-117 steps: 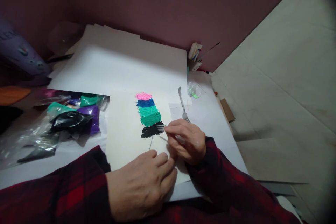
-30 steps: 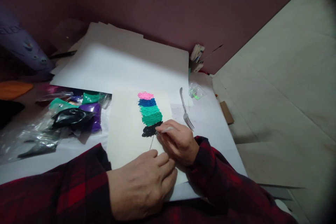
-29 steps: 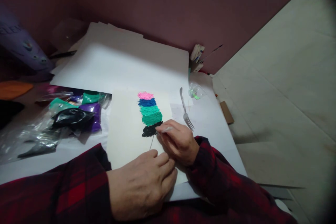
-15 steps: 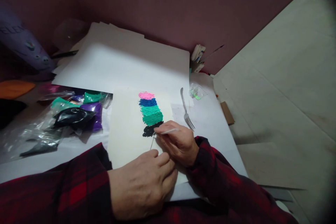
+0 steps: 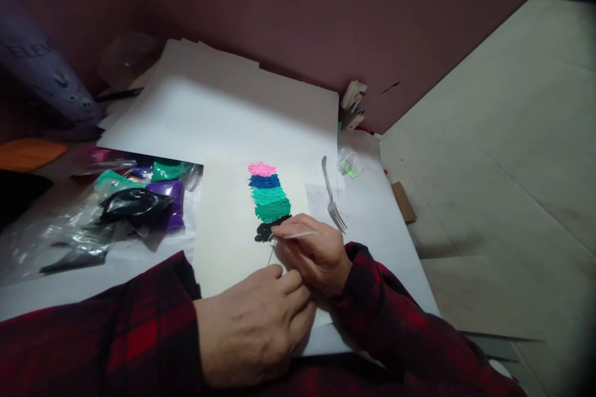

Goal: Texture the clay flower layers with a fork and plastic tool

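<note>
A cream sheet [image 5: 218, 223] lies before me with textured bands of clay-like material: pink [image 5: 262, 169], blue [image 5: 264, 182], turquoise [image 5: 269, 195], green [image 5: 273, 209] and black [image 5: 263, 232] at the bottom. My right hand [image 5: 319, 254] pinches a thin white stick-like tool [image 5: 300, 235], its tip at the black band. Below, my left hand [image 5: 256, 325] rests on the sheet with its fingers curled; what they hold, if anything, is hidden. A thin dark line [image 5: 270, 254] runs between the left fingers and the black band; whether drawn or an object, I cannot tell.
Bags of coloured material [image 5: 135, 205] lie at the left. A metal fork [image 5: 331, 195] and a small plastic bag [image 5: 352, 164] are on the right. Large white sheets [image 5: 223, 105] are at the back. The table edge drops to a tiled floor [image 5: 488, 198].
The view has shifted very slightly, so things sit a little further right. The right hand's tool tip has moved slightly at the black band; the left hand stays in place.
</note>
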A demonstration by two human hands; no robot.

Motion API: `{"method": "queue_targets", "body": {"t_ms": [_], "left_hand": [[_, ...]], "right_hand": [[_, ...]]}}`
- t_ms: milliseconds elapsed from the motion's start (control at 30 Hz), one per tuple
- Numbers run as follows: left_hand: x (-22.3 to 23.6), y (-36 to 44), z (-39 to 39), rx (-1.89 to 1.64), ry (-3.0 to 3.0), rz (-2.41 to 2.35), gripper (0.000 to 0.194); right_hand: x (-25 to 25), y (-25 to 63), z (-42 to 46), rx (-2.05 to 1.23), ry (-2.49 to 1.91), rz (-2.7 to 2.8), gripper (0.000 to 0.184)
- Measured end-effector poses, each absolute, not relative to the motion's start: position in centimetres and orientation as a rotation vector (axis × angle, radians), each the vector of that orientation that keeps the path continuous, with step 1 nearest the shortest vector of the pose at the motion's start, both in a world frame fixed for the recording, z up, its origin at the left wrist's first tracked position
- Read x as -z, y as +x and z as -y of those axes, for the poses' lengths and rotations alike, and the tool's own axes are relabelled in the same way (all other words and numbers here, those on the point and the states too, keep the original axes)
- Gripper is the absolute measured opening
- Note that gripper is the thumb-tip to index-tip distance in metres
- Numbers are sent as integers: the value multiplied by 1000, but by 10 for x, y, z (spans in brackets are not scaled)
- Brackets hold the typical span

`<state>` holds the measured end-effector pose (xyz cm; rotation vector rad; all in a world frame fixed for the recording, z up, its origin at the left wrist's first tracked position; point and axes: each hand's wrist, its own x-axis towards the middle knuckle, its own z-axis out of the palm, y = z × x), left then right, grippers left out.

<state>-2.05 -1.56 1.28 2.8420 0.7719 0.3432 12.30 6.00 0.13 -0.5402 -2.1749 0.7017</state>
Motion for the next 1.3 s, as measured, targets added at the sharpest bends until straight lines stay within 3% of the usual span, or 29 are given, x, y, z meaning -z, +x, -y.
{"method": "queue_targets", "body": {"t_ms": [433,1300], "left_hand": [[-15,-21,16,-313,2831,-745,36],[-15,-20,16,-306,2806,-741,33]], "right_hand": [[-7,121,-60,-813,-754,1951,21],[-9,116,-62,-901,-672,2013,15]]}}
